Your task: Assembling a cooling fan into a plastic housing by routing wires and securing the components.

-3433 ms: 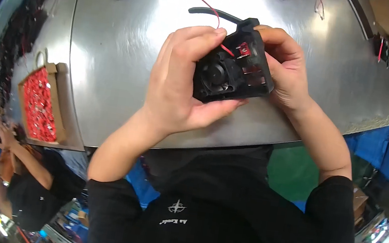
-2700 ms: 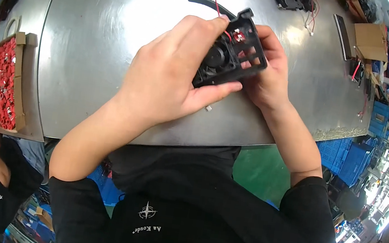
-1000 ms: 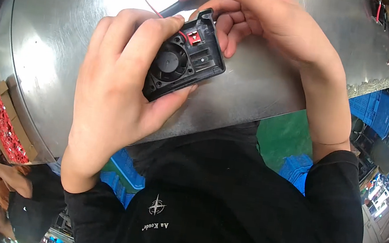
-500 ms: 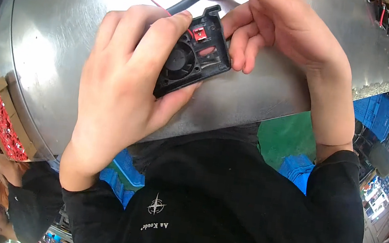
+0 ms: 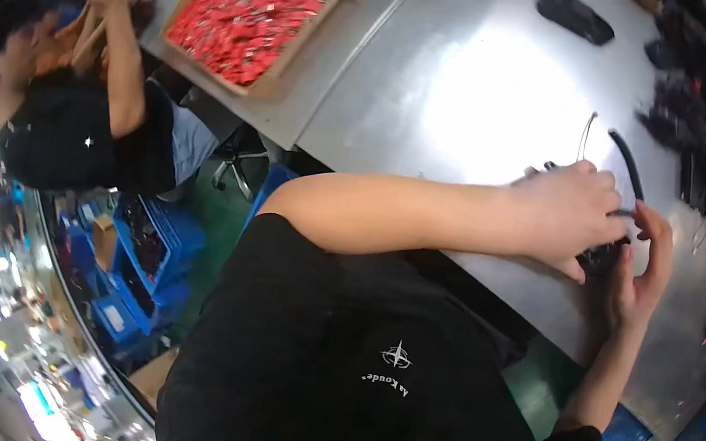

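Since your left hand [image 5: 566, 210] lies cupped over the small black plastic fan housing [image 5: 602, 256] and your right hand [image 5: 641, 275] closes on its right side, the part sits clamped between both at the near edge of the shiny steel table [image 5: 478, 103]. It looks light, rigid and somewhat brittle; grip its outer frame, not its thin black cable [image 5: 627, 164]. Far left stands a cardboard tray of red parts [image 5: 256, 8]; dark parts [image 5: 693, 115] crowd the far right, where a co-worker [image 5: 70, 118] doesn't reach.
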The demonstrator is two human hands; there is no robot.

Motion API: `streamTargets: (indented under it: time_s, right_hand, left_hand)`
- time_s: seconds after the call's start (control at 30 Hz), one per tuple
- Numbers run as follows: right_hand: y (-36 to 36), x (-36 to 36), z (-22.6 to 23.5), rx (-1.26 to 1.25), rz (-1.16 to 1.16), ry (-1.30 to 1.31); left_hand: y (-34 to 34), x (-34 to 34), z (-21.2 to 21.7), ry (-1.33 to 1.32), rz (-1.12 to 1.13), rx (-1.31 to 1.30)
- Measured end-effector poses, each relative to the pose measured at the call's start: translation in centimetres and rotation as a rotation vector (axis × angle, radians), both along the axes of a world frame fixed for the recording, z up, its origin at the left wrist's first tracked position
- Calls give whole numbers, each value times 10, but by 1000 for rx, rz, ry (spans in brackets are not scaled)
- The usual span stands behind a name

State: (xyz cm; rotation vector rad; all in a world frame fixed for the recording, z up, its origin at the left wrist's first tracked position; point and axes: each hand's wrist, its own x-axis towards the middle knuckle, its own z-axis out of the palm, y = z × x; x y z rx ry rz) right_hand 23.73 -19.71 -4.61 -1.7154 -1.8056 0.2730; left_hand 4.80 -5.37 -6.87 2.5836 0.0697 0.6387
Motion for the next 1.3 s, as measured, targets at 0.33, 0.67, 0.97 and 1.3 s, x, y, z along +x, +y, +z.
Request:
streamTargets:
  time_s: [0.33,0.67,0.97,1.3]
  right_hand:
    - [91,-100,64,147,358,-10]
    - [313,-271,46,67,751,-14]
    - [478,-474,-10,74,772,-219]
    - [481,-509,-28,316,678,-349]
  left_hand:
    - [2,4,-8,82,-195,-549]
    - [-20,31,-41,-47,13,-125]
    - [-62,107,-22,38,1319,-1304]
    - [-54,79,-28,-51,1187,-1197]
